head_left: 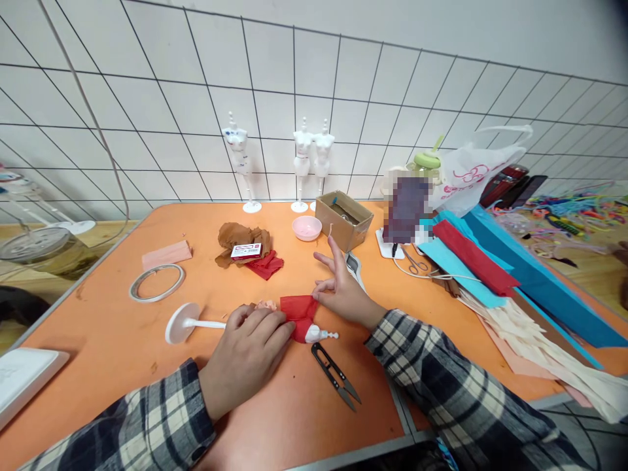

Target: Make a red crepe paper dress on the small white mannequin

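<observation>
A small white dress form (313, 334) lies on its side on the orange table, its round base (182, 323) to the left. My left hand (252, 350) is closed over its middle, hiding part of it. Red crepe paper (297, 306) wraps the torso, and a flap spreads away from it. At that flap's right edge, my right hand (346, 291) pinches with thumb and forefinger while its other fingers stretch up. Peach ruffled paper (266, 305) shows beside my left fingers. Black thread snips (336, 376) lie just below the form's neck, blades toward me.
Behind are a pink bowl (307, 227), a cardboard box (345, 219) and standing dress forms (301, 157). Brown paper (240, 235) holds a small box (246, 252). Left lies a tape roll (157, 283); right are a phone (407, 209), scissors (416, 265) and paper strips (475, 258).
</observation>
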Demonstrator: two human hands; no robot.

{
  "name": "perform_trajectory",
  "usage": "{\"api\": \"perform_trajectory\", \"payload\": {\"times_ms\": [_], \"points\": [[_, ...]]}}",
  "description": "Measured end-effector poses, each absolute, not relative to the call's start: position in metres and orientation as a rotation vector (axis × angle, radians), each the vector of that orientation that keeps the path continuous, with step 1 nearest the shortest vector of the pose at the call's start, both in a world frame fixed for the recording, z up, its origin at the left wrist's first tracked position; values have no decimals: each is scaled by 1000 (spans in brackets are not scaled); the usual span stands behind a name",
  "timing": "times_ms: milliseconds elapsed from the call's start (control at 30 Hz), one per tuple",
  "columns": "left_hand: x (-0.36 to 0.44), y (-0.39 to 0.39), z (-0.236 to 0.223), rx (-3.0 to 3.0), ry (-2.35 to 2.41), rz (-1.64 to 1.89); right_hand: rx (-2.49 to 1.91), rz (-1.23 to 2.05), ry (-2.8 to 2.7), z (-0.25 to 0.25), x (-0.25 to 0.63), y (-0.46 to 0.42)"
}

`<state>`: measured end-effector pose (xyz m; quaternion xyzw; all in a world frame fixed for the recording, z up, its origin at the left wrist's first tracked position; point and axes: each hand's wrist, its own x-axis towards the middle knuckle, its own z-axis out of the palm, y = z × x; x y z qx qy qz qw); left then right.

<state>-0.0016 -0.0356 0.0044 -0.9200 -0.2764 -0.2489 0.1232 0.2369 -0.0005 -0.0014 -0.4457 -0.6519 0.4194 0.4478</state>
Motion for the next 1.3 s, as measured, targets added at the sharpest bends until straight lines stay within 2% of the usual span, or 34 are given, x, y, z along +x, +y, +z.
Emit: {"api": "perform_trajectory", "payload": {"times_ms": [133, 367, 767, 1033, 1300], "points": [[-4, -36, 3, -2745, -798, -744, -1071, 595, -1826, 21, 242, -11], [-11, -37, 8, -2837, -738, -818, -1137, 371, -2111, 27, 214, -51], [-18, -38, 11, -2809, -676, -828, -1462, 126, -2197, 20, 198, -67], [-20, -38, 4, -2799, -715, -897, -1467, -13, -2278, 19, 195, -67], [-20, -38, 5, -2850, -703, -740, -1439, -22, -2314, 19, 195, -68]]}}
